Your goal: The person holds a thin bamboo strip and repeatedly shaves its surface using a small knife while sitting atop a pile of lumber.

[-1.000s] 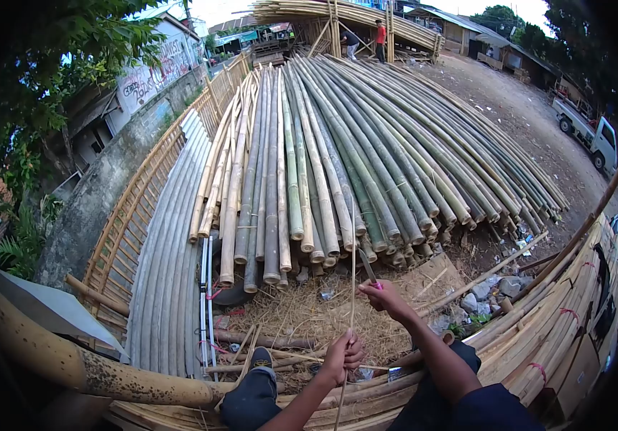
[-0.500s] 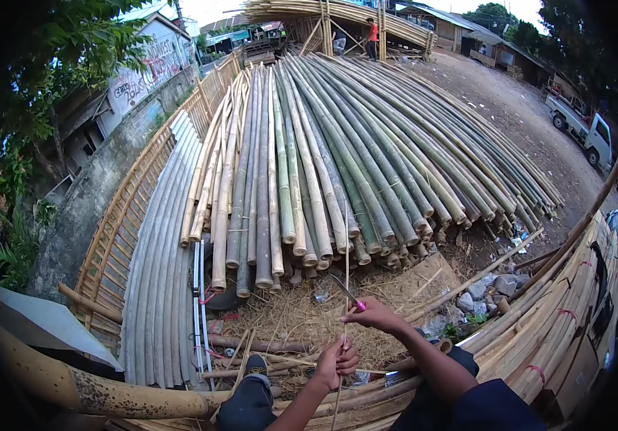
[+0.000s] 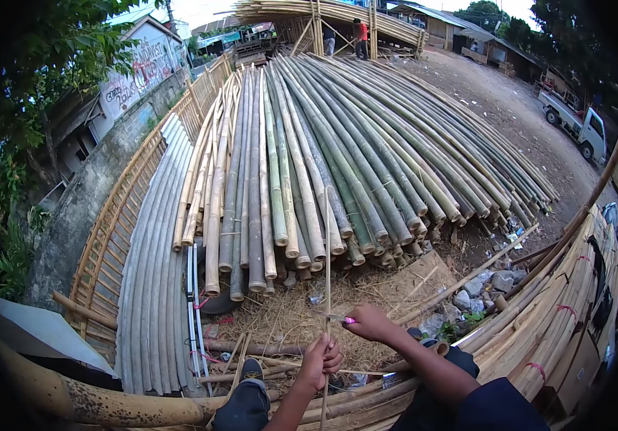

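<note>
My left hand (image 3: 321,361) is closed round a thin bamboo strip (image 3: 328,287) that stands nearly upright in front of me. Above it and to the right, my right hand (image 3: 368,322) grips a knife with a pink handle (image 3: 350,320). The blade points left and lies across the strip just above my left hand. Whether its edge is in the strip is too small to tell. Beyond my hands lie long bamboo poles (image 3: 302,187) in a wide pile, cut ends toward me.
Corrugated sheets (image 3: 154,287) and a bamboo lattice (image 3: 118,230) lie at left. A thick pole (image 3: 129,402) crosses the lower left. Bundled split bamboo (image 3: 539,323) is at right. A person in red (image 3: 361,36) stands far off; a pickup truck (image 3: 575,126) is parked at right.
The view has shifted slightly. The knife has turned from slanting up-left to nearly level across the strip, and my right hand sits a little farther from my left. The strip now shows its wider face.
</note>
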Action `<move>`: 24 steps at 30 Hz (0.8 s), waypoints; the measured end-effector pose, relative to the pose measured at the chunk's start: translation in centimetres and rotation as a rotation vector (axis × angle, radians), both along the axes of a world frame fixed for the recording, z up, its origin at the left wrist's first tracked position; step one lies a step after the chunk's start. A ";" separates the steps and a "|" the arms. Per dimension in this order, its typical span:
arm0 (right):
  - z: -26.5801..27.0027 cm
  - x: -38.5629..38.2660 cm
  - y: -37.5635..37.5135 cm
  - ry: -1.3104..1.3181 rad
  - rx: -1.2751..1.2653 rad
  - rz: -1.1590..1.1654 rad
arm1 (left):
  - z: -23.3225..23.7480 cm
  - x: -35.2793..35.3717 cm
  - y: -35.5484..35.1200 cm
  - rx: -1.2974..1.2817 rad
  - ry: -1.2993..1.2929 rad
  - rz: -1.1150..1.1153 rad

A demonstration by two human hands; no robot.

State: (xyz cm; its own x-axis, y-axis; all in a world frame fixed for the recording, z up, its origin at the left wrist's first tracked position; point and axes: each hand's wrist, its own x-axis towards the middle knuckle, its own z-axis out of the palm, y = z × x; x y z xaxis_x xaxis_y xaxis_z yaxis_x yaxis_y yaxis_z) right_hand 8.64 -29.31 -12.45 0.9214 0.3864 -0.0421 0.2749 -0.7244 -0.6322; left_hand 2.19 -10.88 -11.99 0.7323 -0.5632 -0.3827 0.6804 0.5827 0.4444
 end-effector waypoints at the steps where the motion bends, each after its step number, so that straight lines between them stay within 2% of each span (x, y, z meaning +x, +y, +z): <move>1: -0.5 -0.2 0.6 0.007 -0.004 0.007 | 0.1 -0.3 -0.2 0.177 -0.070 0.042; 3: -2.1 -1.4 1.3 -0.066 -0.066 0.195 | -1.2 -1.3 -0.6 0.215 -0.080 0.054; 6: -3.5 -1.5 1.0 -0.102 -0.021 0.250 | -1.2 -2.8 -0.9 0.153 0.070 0.042; 9: -3.7 -0.9 0.9 -0.197 0.037 0.256 | -1.1 -3.0 -0.6 0.145 0.038 0.047; 11: -3.5 0.1 0.3 -0.083 0.131 -0.235 | -0.8 -3.9 -0.6 0.122 0.056 0.043; 13: -2.8 2.7 -3.4 -0.126 0.130 -0.442 | 0.1 -5.6 -1.3 -0.018 0.111 -0.080; 17: 0.7 2.4 -3.3 -0.083 0.201 -0.457 | 1.1 -4.1 -0.3 -0.137 0.071 -0.123; 19: 0.4 1.7 -2.1 -0.041 0.161 -0.168 | 0.9 -3.2 0.6 -0.122 0.065 -0.087; 20: 0.4 1.1 -1.2 -0.137 0.096 -0.022 | 0.9 -2.8 1.0 -0.065 0.031 -0.049; 23: 0.1 -0.2 1.6 0.027 0.112 0.213 | 1.3 -2.5 1.1 0.045 -0.003 0.026; 24: -0.8 -0.4 2.2 0.003 0.085 0.266 | 0.7 -2.4 1.1 0.083 -0.015 0.047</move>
